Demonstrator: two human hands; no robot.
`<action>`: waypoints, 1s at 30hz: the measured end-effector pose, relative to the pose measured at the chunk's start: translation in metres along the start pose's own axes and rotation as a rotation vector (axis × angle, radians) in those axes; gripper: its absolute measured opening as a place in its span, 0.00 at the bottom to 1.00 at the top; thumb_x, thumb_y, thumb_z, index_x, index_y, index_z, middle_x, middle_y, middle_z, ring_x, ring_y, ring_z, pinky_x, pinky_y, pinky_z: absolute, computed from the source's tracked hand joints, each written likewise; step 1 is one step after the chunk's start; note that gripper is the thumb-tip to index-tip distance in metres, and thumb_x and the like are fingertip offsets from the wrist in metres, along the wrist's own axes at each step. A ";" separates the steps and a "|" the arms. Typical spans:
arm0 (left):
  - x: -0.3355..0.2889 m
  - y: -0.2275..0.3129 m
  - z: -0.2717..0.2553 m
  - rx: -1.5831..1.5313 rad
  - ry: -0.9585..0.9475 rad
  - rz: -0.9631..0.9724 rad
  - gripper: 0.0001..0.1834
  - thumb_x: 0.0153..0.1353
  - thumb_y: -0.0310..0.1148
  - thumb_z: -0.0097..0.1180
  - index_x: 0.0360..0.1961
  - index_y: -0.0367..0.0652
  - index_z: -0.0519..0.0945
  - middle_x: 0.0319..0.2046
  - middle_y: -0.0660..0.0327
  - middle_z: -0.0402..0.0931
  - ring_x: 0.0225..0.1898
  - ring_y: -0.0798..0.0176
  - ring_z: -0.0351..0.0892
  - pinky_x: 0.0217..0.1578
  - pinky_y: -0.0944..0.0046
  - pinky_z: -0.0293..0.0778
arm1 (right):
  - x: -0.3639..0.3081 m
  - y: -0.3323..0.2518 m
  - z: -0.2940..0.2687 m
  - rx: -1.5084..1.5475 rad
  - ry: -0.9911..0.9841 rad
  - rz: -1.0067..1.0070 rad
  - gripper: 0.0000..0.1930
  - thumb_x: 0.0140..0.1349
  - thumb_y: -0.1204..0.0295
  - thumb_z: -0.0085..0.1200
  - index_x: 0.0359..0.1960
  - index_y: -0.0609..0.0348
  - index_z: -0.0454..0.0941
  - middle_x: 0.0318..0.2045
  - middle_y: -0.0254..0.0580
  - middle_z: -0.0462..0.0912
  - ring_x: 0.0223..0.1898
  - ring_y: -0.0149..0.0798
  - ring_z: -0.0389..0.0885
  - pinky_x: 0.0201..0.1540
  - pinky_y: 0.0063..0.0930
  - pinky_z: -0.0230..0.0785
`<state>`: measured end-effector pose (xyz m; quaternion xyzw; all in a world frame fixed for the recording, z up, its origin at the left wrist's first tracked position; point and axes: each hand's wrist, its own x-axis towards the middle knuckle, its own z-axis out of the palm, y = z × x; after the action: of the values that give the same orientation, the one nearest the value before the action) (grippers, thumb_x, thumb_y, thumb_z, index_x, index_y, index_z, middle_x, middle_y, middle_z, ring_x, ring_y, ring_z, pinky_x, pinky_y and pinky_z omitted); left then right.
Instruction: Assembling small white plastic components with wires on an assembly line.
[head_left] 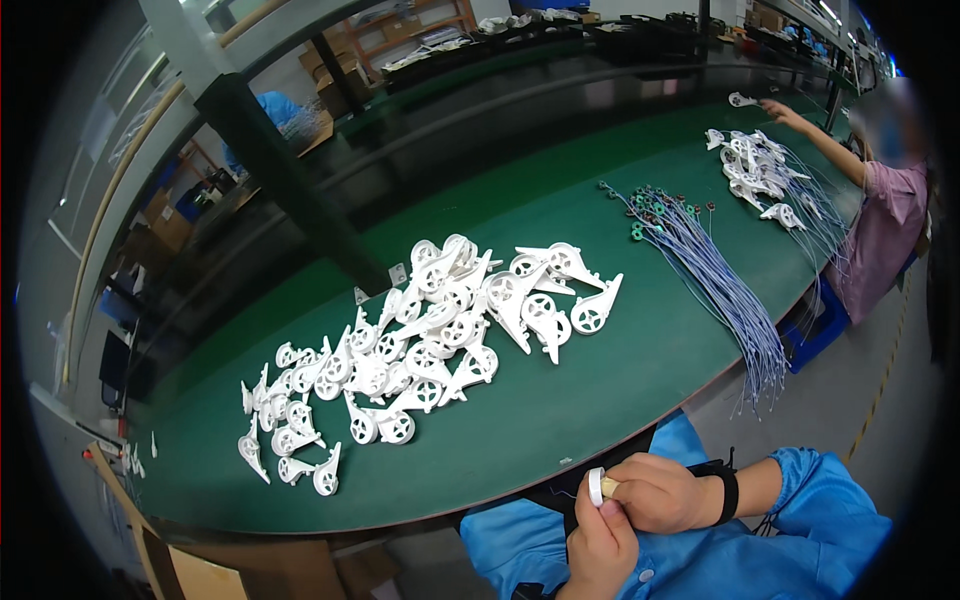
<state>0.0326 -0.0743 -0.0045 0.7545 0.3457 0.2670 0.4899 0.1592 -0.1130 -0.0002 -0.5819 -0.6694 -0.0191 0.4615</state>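
Just off the table's near edge, in front of my body, both my hands meet around one small white plastic part [596, 487]. My left hand [600, 548] pinches this part, which shows a round rim; the rest is hidden by fingers. Curled and closed, my right hand [660, 492] comes against it from the right. A pale yellow bit [609, 487] shows at the right fingertips; whether it is a finger cover or a separate piece I cannot tell. On the green table [560, 400] lies a wide heap of white plastic wheel-shaped parts [430, 345] with pointed arms.
Right of the heap lies a bundle of bluish wires [715, 290] with small green and dark ends. Farther right, a co-worker [885, 220] reaches over another pile of white parts [755, 170]. A dark green post [300, 190] rises at the table's far side. A blue stool [820, 335] stands below.
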 end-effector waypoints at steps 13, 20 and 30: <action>0.004 -0.014 0.001 -0.016 0.027 0.004 0.21 0.67 0.35 0.38 0.56 0.31 0.60 0.36 0.45 0.77 0.35 0.49 0.81 0.33 0.61 0.76 | 0.017 -0.003 0.001 0.104 -0.208 0.201 0.09 0.44 0.79 0.57 0.28 0.60 0.70 0.27 0.41 0.73 0.30 0.43 0.73 0.34 0.30 0.68; -0.005 -0.055 -0.014 -1.307 -0.343 -0.372 0.18 0.70 0.39 0.33 0.53 0.37 0.60 0.31 0.57 0.72 0.28 0.67 0.73 0.25 0.72 0.70 | 0.023 -0.012 -0.009 -0.034 -0.239 0.119 0.14 0.48 0.74 0.53 0.38 0.63 0.73 0.29 0.39 0.71 0.31 0.42 0.71 0.37 0.31 0.66; 0.004 -0.005 -0.021 -1.244 -0.181 -0.658 0.25 0.69 0.52 0.25 0.46 0.42 0.67 0.08 0.69 0.55 0.06 0.73 0.50 0.08 0.72 0.49 | 0.025 -0.001 -0.023 0.502 -0.121 0.491 0.14 0.60 0.70 0.56 0.46 0.62 0.73 0.33 0.39 0.69 0.31 0.30 0.69 0.35 0.22 0.65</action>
<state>0.0180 -0.0580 -0.0010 0.2105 0.2970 0.1894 0.9119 0.1749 -0.1072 0.0296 -0.5939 -0.5196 0.2918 0.5405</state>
